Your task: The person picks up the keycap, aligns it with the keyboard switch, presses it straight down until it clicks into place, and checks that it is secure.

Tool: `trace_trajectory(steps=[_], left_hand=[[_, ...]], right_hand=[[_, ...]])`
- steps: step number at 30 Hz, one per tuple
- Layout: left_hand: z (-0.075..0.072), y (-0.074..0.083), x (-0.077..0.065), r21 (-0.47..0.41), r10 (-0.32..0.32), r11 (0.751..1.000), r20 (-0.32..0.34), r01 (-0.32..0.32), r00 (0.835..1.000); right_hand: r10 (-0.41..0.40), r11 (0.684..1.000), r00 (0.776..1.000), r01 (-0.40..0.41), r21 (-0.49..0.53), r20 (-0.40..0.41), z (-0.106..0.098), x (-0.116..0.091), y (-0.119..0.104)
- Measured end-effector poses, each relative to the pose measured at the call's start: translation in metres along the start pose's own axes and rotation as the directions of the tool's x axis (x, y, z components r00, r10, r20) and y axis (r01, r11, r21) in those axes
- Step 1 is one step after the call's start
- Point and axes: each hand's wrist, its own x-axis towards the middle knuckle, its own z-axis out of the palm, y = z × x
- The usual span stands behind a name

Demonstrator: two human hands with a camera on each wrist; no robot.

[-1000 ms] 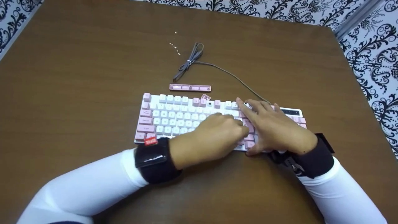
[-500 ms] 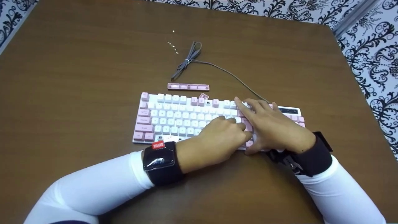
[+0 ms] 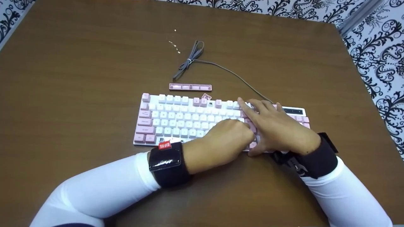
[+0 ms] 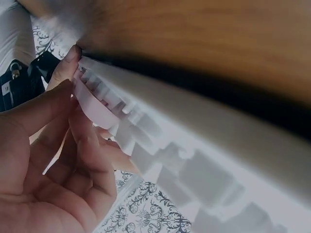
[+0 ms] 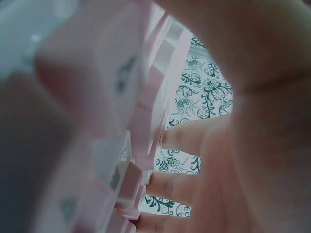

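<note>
A white and pink mechanical keyboard (image 3: 176, 116) lies on the table under both hands. My left hand (image 3: 225, 138) is at its front edge, right of the middle. In the left wrist view, its thumb and index finger pinch a pink keycap (image 4: 95, 109) on the keyboard's edge row. My right hand (image 3: 273, 126) spreads across the keyboard's right part, thumb at the front edge and fingers reaching the far rows. In the right wrist view its fingers (image 5: 180, 187) touch pink keys. Behind the keyboard lie a long pink spacebar keycap (image 3: 190, 87), hollow side up, and a small pink keycap (image 3: 206, 96).
A grey cable (image 3: 232, 72) runs from the keyboard's back to a tied bundle (image 3: 188, 61). Small white specks (image 3: 175, 46) lie beyond it on the brown table (image 3: 79, 94). Some keyboard spots, such as a bare switch (image 3: 210, 103), have no cap.
My left hand has shifted slightly right and its fingers have drawn in more tightly, uncovering the keyboard's lower left corner. The right hand holds its place; the view has drifted slightly.
</note>
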Motion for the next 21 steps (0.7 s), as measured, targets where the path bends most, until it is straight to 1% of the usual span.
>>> trace_trajectory(steps=[2,4,8,14,16,18,21], left_hand=[[-0.002,0.0,0.001,-0.035,-0.02,0.999,0.021,0.02,1.0],[-0.003,0.002,0.003,-0.038,-0.028,0.999,0.044,0.03,0.999],[-0.005,0.008,0.007,0.014,-0.036,0.999,0.082,0.035,0.996],[-0.005,0.016,0.01,0.067,-0.061,0.996,0.095,0.055,0.994],[-0.002,0.018,0.009,0.102,-0.048,0.994,0.083,0.039,0.995],[0.002,0.019,0.008,0.155,-0.023,0.988,0.052,0.015,0.998],[0.005,0.018,0.004,0.186,-0.002,0.983,0.017,-0.001,1.0]], right_hand=[[-0.006,1.0,1.0,0.006,-0.005,-0.003,0.0,0.001,0.0],[-0.01,1.0,1.0,0.01,-0.002,-0.003,0.0,0.001,0.0],[-0.032,0.999,0.999,0.032,0.01,-0.017,-0.001,-0.001,0.0],[-0.071,0.997,0.996,0.07,-0.027,-0.055,-0.001,-0.002,0.002],[-0.072,0.997,0.996,0.07,-0.029,-0.057,0.0,-0.003,0.002],[-0.075,0.997,0.995,0.073,-0.034,-0.066,0.0,-0.003,0.002],[-0.077,0.997,0.995,0.074,-0.035,-0.069,0.0,-0.002,0.002]])
